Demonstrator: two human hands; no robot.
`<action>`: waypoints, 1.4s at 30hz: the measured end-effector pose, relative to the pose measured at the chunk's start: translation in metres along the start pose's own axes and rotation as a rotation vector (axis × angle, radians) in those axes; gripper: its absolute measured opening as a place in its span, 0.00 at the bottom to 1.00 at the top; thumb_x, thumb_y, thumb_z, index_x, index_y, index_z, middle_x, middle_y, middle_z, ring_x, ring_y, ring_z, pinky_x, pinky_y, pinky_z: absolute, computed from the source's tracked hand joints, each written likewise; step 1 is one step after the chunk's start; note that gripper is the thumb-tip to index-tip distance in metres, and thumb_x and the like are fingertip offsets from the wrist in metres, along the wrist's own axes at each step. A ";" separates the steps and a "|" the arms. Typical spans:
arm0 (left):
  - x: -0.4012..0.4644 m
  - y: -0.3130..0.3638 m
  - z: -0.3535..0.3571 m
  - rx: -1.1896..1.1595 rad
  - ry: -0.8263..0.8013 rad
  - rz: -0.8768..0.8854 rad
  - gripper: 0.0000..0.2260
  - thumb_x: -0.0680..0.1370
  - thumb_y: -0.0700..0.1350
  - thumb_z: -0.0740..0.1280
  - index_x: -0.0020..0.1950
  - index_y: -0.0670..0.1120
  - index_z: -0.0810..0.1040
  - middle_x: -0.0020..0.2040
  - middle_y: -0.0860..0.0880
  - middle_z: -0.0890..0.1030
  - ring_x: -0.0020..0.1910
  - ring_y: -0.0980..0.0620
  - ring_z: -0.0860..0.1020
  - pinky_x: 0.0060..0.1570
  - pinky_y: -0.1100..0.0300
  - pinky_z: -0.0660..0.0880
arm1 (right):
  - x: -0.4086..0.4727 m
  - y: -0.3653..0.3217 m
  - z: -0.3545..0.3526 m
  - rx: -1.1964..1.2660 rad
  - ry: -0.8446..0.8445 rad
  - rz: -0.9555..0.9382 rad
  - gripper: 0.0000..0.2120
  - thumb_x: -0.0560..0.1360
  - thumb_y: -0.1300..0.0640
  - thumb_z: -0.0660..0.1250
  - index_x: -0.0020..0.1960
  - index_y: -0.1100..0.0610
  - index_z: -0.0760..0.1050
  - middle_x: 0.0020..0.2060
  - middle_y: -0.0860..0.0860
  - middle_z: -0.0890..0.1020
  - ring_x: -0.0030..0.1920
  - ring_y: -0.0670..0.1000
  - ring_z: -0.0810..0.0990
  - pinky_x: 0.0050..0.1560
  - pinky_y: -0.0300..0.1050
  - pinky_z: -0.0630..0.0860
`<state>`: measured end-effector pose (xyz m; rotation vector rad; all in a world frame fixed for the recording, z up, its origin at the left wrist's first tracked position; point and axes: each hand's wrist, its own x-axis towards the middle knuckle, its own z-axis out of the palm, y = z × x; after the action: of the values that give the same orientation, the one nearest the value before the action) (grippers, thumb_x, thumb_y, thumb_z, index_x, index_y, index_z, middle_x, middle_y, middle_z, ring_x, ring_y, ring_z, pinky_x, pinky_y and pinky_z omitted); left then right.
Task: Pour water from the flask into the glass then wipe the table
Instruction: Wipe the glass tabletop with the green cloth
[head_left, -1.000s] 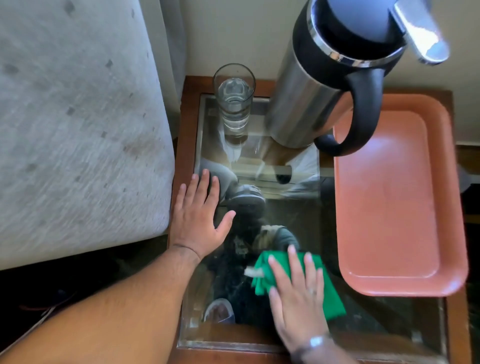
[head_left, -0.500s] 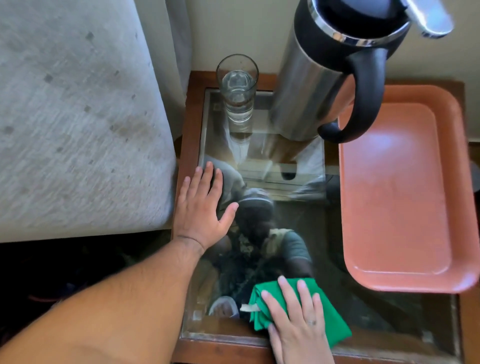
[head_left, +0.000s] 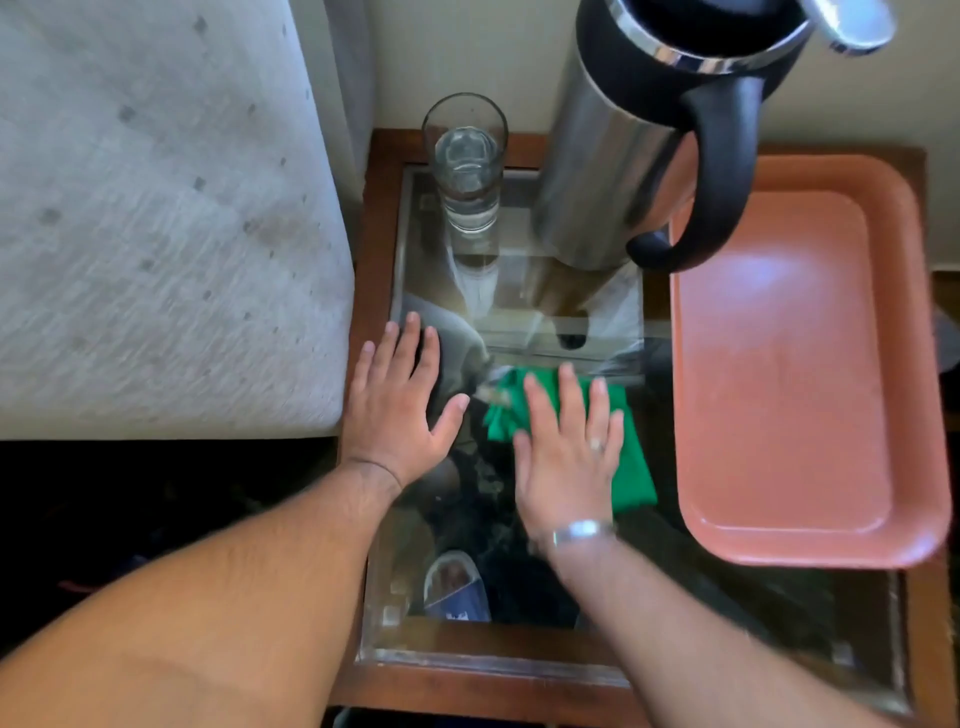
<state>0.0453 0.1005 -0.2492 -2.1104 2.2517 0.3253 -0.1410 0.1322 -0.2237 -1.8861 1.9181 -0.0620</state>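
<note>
A steel flask (head_left: 613, 171) with a black lid and handle stands upright at the back of the glass-topped table (head_left: 727, 597). To its left stands a tall clear glass (head_left: 466, 171) holding water. My right hand (head_left: 563, 452) presses flat on a folded green cloth (head_left: 626, 457) in the middle of the glass top. My left hand (head_left: 397, 410) lies flat, fingers spread, on the table's left edge, holding nothing.
A salmon-pink tray (head_left: 800, 364) fills the right side of the table. A grey upholstered seat (head_left: 156, 218) abuts the table's left side. The table has a brown wooden frame (head_left: 483, 691), and a wall rises right behind it.
My right hand has pushed the green cloth from the table's near edge away toward the middle, close to my left hand. The left hand has stayed in place.
</note>
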 end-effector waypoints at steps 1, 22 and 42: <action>0.000 0.000 -0.001 0.007 -0.004 0.001 0.35 0.78 0.62 0.53 0.80 0.43 0.60 0.81 0.40 0.59 0.80 0.40 0.56 0.79 0.42 0.51 | -0.030 0.005 0.004 -0.019 -0.051 -0.023 0.30 0.76 0.51 0.65 0.76 0.47 0.60 0.77 0.55 0.61 0.76 0.63 0.54 0.73 0.65 0.51; -0.002 0.005 0.006 0.095 -0.070 -0.001 0.36 0.79 0.63 0.51 0.80 0.42 0.55 0.81 0.38 0.57 0.80 0.37 0.56 0.77 0.41 0.51 | -0.100 0.052 -0.044 -0.334 -0.389 -0.216 0.34 0.71 0.63 0.69 0.75 0.58 0.64 0.74 0.66 0.64 0.66 0.67 0.73 0.50 0.57 0.81; 0.028 0.037 -0.013 -0.090 -0.501 0.015 0.57 0.57 0.86 0.39 0.66 0.51 0.13 0.68 0.50 0.14 0.67 0.46 0.15 0.71 0.44 0.25 | 0.057 0.085 -0.255 -0.359 -0.146 -0.354 0.20 0.72 0.44 0.57 0.52 0.56 0.78 0.37 0.59 0.81 0.42 0.63 0.81 0.39 0.52 0.77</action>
<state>0.0080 0.0728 -0.2368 -1.7853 1.9856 0.8598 -0.3055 0.0136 -0.0388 -2.3756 1.5578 0.3236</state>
